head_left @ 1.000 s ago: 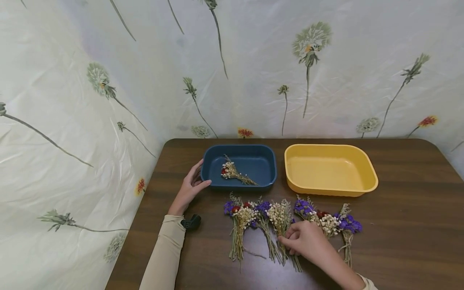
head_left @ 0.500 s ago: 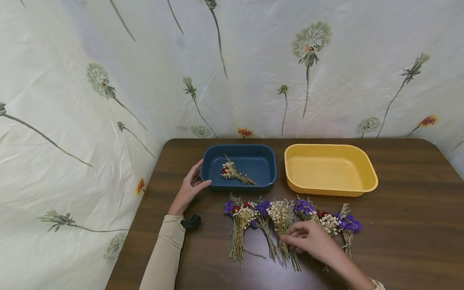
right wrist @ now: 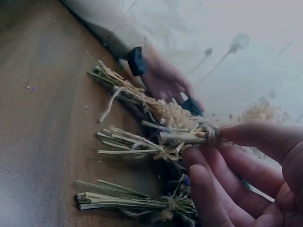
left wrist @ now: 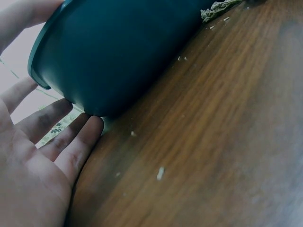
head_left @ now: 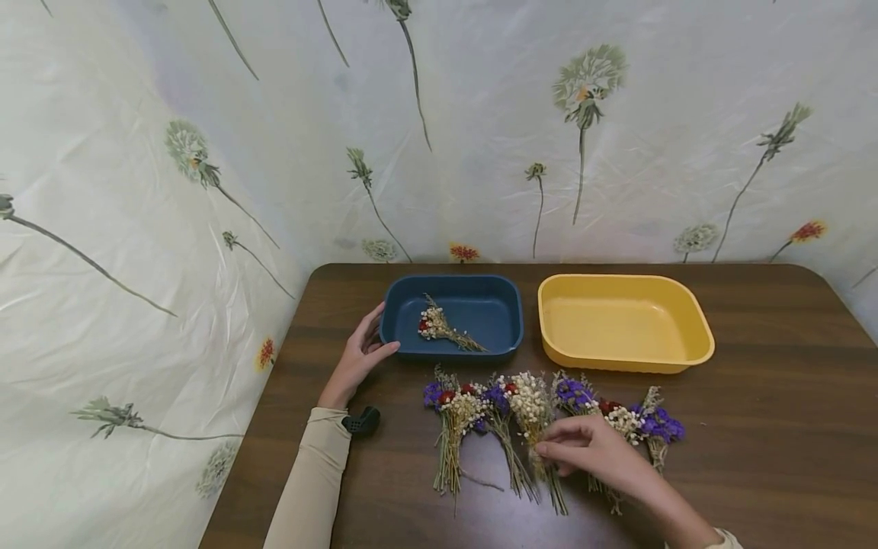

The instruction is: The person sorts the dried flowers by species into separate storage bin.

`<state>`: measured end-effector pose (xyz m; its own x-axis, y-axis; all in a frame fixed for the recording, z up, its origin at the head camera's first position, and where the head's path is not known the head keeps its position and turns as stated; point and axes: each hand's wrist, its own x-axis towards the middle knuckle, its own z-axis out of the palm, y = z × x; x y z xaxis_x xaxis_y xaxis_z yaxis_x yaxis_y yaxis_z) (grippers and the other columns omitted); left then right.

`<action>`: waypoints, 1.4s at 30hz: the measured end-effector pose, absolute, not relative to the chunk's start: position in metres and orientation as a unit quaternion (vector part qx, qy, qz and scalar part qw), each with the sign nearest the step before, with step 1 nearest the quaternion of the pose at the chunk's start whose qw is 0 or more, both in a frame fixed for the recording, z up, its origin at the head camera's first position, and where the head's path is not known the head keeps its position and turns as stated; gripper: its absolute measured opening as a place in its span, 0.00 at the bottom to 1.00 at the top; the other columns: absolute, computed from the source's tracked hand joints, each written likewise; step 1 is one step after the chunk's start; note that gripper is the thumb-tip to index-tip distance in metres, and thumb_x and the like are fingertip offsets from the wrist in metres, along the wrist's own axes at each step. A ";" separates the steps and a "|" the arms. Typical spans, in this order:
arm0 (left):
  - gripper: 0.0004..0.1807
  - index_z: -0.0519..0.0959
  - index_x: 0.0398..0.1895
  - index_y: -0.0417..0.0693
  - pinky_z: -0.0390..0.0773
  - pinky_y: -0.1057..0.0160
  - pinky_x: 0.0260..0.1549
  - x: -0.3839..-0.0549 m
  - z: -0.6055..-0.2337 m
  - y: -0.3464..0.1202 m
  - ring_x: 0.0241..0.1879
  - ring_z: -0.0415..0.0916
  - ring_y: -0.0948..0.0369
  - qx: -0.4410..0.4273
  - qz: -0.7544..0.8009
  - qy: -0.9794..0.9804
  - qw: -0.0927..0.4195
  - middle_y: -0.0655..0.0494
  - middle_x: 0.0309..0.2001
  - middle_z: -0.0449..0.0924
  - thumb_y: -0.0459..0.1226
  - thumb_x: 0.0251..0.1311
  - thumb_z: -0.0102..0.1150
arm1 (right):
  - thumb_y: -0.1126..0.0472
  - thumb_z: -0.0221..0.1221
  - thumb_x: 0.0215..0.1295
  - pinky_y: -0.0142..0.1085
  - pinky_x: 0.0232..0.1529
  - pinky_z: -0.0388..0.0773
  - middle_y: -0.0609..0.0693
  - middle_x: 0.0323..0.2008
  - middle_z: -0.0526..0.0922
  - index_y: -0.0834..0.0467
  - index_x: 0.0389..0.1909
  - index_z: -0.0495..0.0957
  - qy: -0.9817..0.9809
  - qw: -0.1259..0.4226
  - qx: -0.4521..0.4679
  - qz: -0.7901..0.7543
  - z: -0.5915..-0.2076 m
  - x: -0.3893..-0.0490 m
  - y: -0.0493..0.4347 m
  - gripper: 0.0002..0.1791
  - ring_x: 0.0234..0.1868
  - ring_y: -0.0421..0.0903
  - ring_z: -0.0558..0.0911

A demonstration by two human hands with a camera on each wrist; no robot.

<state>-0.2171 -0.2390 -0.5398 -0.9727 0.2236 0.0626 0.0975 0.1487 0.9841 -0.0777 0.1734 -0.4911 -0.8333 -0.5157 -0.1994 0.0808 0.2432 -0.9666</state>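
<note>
My right hand (head_left: 593,454) pinches a dried flower bunch (head_left: 531,400) of small white blooms and a little red at its tied stems. In the right wrist view the thumb and fingers meet at the twine (right wrist: 212,134), and the cut stem ends stick out above other bunches. My left hand (head_left: 360,354) touches the left end of a blue tub (head_left: 453,354); in the left wrist view its fairly straight fingers (left wrist: 78,146) lie against the tub's outer wall. Inside the tub lies one white-and-red dried bunch (head_left: 442,326).
A yellow tub (head_left: 627,362) stands right of the blue one. Across the wooden table (head_left: 775,442), in front of both, several dried bunches lie in a row, including a white-and-red bunch (head_left: 453,427) at the left and a purple one (head_left: 660,425) at the right.
My right hand has shifted slightly right, and the pinched bunch has risen and turned so red blooms show beside the white. The left hand and both tubs stay put.
</note>
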 end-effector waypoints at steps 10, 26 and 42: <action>0.42 0.59 0.81 0.69 0.74 0.70 0.61 -0.218 -0.541 -0.239 0.76 0.64 0.50 0.104 0.644 0.757 0.043 0.52 0.79 0.61 0.38 0.68 0.67 | 0.63 0.63 0.71 0.43 0.37 0.88 0.63 0.42 0.90 0.72 0.50 0.83 0.746 0.219 -0.157 -0.609 -0.483 -0.084 0.173 0.15 0.32 0.46 0.90; 0.42 0.57 0.82 0.64 0.74 0.71 0.60 -0.219 -0.542 -0.240 0.77 0.63 0.46 0.116 0.648 0.752 0.041 0.48 0.80 0.59 0.37 0.69 0.65 | 0.60 0.63 0.72 0.42 0.38 0.88 0.66 0.48 0.87 0.72 0.54 0.82 0.773 0.196 -0.135 -0.588 -0.466 -0.120 0.170 0.19 0.39 0.39 0.88; 0.42 0.58 0.81 0.69 0.74 0.67 0.62 -0.218 -0.541 -0.240 0.77 0.63 0.49 0.108 0.647 0.753 0.047 0.52 0.80 0.60 0.39 0.69 0.66 | 0.54 0.65 0.71 0.45 0.41 0.87 0.58 0.43 0.91 0.65 0.52 0.86 0.808 0.194 -0.124 -0.542 -0.443 -0.166 0.157 0.18 0.40 0.49 0.89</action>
<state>-0.2182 -0.2402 -0.5409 -0.9722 0.2237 0.0688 0.1017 0.1388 0.9851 -0.1663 0.1575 -0.4428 -0.8942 -0.4105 -0.1788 0.0100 0.3809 -0.9246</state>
